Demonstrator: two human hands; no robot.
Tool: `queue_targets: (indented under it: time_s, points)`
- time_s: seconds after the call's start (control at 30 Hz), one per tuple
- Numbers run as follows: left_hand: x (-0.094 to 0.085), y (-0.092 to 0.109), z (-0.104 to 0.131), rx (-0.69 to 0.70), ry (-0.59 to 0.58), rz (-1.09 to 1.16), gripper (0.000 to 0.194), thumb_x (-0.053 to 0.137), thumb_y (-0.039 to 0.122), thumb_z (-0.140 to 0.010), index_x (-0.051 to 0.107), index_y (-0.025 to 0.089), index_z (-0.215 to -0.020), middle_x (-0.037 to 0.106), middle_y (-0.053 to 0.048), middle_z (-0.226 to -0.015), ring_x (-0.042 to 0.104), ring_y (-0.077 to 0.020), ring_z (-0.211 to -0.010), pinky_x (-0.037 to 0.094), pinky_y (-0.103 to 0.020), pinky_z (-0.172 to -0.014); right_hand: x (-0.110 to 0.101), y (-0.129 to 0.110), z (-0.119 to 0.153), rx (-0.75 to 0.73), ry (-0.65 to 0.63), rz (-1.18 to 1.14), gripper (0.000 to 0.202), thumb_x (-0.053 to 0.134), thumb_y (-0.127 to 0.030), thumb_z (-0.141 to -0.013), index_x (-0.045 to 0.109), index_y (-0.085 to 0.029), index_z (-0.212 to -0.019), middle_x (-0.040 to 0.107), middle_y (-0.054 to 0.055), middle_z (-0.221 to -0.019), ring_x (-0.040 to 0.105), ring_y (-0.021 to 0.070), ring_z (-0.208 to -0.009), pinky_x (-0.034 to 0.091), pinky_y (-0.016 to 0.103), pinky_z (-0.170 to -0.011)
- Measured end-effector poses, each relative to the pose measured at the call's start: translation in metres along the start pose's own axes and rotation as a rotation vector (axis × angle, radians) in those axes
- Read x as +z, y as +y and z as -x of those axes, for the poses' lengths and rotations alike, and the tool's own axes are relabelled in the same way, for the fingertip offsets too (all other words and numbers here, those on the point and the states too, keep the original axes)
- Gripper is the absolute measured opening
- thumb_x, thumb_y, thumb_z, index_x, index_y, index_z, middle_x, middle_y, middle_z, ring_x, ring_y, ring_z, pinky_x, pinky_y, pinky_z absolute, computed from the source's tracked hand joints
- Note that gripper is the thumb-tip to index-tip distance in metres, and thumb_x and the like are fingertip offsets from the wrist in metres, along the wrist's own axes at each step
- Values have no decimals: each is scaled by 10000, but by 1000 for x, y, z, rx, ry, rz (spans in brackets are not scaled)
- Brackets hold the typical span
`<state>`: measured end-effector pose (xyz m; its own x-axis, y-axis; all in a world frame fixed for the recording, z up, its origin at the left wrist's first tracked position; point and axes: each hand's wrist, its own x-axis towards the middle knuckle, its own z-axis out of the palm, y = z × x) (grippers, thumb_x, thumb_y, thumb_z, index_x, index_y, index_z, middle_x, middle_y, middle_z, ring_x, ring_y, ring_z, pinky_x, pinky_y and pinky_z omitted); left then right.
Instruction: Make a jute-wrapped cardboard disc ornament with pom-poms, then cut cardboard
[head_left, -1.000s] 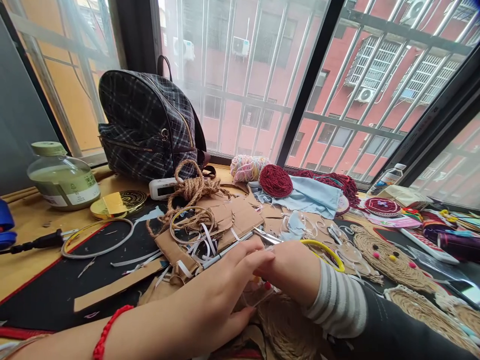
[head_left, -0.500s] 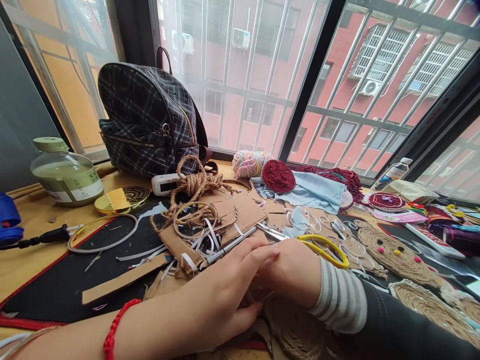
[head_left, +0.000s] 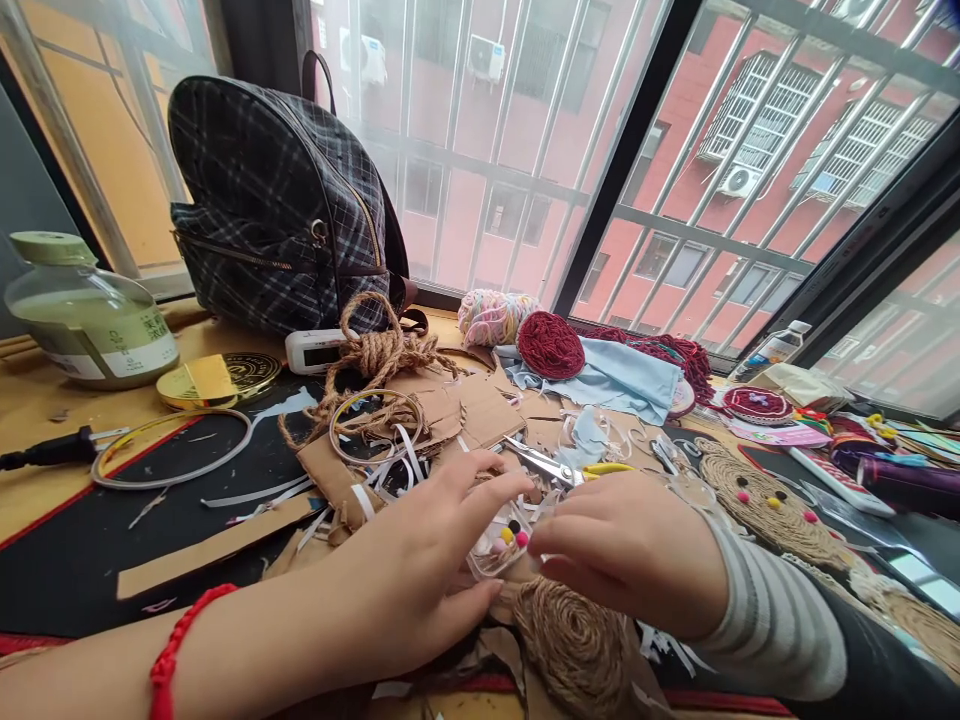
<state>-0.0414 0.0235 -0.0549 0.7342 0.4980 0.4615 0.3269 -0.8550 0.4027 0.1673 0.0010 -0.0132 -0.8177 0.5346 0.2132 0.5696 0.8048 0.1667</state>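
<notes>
A small clear plastic box (head_left: 489, 562) with several coloured pom-poms (head_left: 513, 535) inside sits between my hands. My left hand (head_left: 420, 560) is curved around the box's left side, thumb low and fingers over the far side. My right hand (head_left: 630, 550) is at the box's right edge with fingers bent together; what the fingertips hold, if anything, is hidden. Just below lies a coiled twine disc (head_left: 574, 640). Scissors with yellow handles (head_left: 547, 463) lie behind my right hand, partly covered by it.
Cardboard scraps (head_left: 217, 545), a twine bundle (head_left: 382, 350) and a ring (head_left: 172, 478) lie to the left. A bottle (head_left: 90, 330) and a plaid backpack (head_left: 277, 210) stand behind. Red yarn (head_left: 550, 345) is at the back, a decorated twine piece (head_left: 772, 500) at right.
My right hand has moved right, apart from my left hand, uncovering the box, its pom-poms and more of the twine disc. The view has shifted slightly.
</notes>
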Motion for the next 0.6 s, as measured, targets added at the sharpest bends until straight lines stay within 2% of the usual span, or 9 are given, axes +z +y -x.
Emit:
queue_targets:
  time_s: [0.17, 0.6]
  points:
    - [2, -2, 4, -25, -22, -87, 540, 629, 226, -722, 436, 216, -1226, 357, -142, -1354, 340, -306, -1259, 359, -477, -1002, 6, -10, -1, -98, -52, 91, 194, 504, -151, -829, 556, -180, -644, 565, -19, -539, 455, 100, -474, 211, 266, -449]
    - [0, 2, 2, -26, -68, -103, 536, 619, 202, -730, 415, 199, -1225, 393, -137, -1322, 365, -281, -1236, 318, -473, -1031, 8, -13, -4, -109, -37, 88, 211, 477, -171, -860, 532, -178, -656, 573, -18, -559, 459, 116, -488, 210, 280, -443]
